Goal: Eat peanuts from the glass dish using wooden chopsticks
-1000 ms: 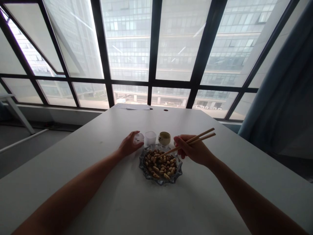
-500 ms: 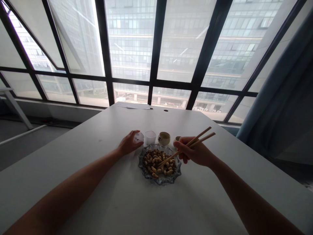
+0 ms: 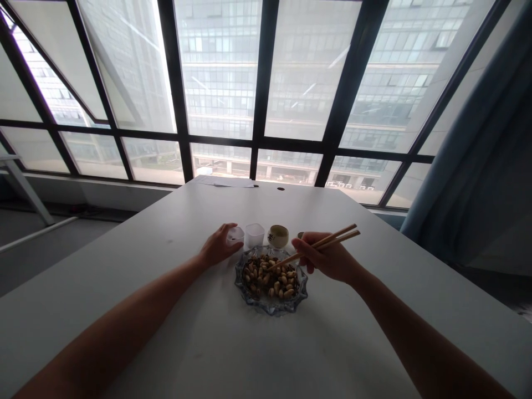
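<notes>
My right hand [image 3: 328, 257] is closed around a pair of wooden chopsticks [image 3: 343, 235], slanting down and left. Their tips reach among brown and tan nuts [image 3: 285, 280], which look like pistachios or peanuts mixed with dark seeds. These fill a glass bowl [image 3: 272, 308] with a scalloped rim. Beyond the bowl's left edge, my left hand [image 3: 216, 246] has its thumb and fingers around a small clear plastic cup [image 3: 235, 235]. Something small and dark shows in that cup. Whether the chopsticks pinch a nut, I cannot tell.
To the right of the held cup stand a second clear plastic cup [image 3: 255, 235] and a ceramic cup [image 3: 277, 236] with dark markings. Another cup [image 3: 301, 235] is mostly hidden behind my right hand. Papers [image 3: 226, 182] lie at the white table's far end, before the windows.
The chopstick tips have shifted slightly away from me and to the left in the bowl, and some nuts have moved. My right hand shifted a little left. The left hand stays at the cup.
</notes>
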Tool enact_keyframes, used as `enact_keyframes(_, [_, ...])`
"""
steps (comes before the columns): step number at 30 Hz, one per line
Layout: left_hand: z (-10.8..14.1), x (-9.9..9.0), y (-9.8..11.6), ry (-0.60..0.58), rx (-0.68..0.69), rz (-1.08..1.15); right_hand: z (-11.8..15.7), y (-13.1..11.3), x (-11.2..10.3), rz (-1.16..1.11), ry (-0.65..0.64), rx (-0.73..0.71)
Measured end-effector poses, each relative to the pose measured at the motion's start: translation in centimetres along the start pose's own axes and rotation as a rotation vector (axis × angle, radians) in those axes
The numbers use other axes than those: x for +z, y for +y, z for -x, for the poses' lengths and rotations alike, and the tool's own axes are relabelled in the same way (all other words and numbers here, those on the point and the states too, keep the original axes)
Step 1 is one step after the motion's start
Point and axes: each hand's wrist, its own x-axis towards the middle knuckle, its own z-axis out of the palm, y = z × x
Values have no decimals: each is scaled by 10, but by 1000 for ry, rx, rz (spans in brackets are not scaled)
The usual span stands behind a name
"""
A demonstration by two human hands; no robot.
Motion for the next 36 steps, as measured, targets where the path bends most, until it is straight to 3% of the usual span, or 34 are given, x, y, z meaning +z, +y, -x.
enact_keyframes(8, [0, 1, -1, -5, -8, -5, 7, -14, -20, 149, 19, 8])
enact_keyframes(15, [0, -2, 2, 3, -12, 6, 9, -17, -16, 271, -66, 17])
enact_keyframes(26, [0, -2, 4, -12, -22, 0, 9, -19, -13, 201, -94, -27])
enact_keyframes(28, [0, -2, 4, -9, -18, -3, 7, -16, -17, 120, -8, -31])
enact_keyframes(32, [0, -2, 4, -8, -10, -11, -3, -3, -23, -122, 306, 15])
enact_keyframes(36, [-1, -2, 3, 0, -8, -15, -12, 15, -25, -348, 388, 72])
